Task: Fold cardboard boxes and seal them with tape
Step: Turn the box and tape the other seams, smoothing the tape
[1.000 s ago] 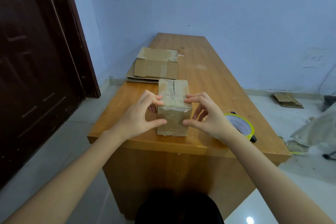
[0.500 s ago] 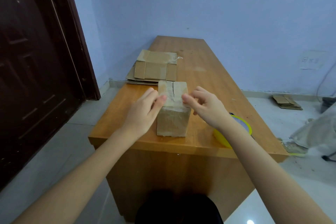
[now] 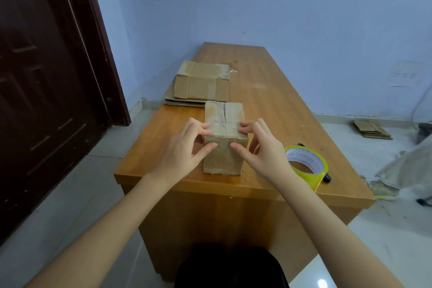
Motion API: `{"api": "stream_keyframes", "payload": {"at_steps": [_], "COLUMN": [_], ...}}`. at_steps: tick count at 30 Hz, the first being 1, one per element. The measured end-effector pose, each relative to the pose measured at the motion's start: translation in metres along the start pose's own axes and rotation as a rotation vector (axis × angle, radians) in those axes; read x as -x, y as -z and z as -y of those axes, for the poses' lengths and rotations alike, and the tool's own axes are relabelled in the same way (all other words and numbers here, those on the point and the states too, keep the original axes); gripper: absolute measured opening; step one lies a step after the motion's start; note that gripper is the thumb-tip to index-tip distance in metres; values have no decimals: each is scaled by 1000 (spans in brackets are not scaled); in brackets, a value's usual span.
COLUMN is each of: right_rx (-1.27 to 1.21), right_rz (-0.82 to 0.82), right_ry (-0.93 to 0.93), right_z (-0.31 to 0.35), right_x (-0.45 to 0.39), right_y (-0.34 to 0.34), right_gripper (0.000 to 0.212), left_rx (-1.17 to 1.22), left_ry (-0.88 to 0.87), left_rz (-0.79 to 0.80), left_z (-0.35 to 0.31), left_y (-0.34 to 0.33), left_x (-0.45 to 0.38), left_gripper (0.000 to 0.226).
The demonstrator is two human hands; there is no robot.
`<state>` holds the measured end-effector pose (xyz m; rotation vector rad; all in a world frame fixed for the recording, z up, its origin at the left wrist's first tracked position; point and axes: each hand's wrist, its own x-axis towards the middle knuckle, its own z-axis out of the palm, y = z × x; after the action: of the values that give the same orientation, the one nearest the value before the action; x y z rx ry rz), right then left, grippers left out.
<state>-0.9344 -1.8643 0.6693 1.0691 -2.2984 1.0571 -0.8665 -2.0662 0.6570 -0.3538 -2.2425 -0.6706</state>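
A small closed cardboard box stands near the front edge of the wooden table, with clear tape along its top seam. My left hand holds the box's near top left corner, fingers on top and thumb pressed on the front face. My right hand mirrors it at the near top right corner, thumb on the front face. A yellow roll of tape lies on the table just right of my right wrist.
A stack of flattened cardboard boxes lies behind the box on the table's left side. A black pen-like object sits beside the tape roll. More flat cardboard lies on the floor at right. A dark door stands at left.
Both hands rose to the box's top half a second ago, then came back down to its near top edge with thumbs on the front face. The box has stayed in place.
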Motion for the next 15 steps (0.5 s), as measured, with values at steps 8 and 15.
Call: {"api": "stream_keyframes", "payload": {"at_steps": [8,15], "right_rx": [-86,-157], "right_rz": [-89,-137], "right_ry": [-70,-93], "right_z": [9,5], "right_x": [3,5], "right_y": [-7,-17], "right_gripper": [46,30], "left_rx": [-3,10], "left_ry": [138,103], "left_rz": [-160,-168], "left_z": [-14,-7], "left_y": [-11,-15], "left_x": [1,2], "left_gripper": [60,54]}}
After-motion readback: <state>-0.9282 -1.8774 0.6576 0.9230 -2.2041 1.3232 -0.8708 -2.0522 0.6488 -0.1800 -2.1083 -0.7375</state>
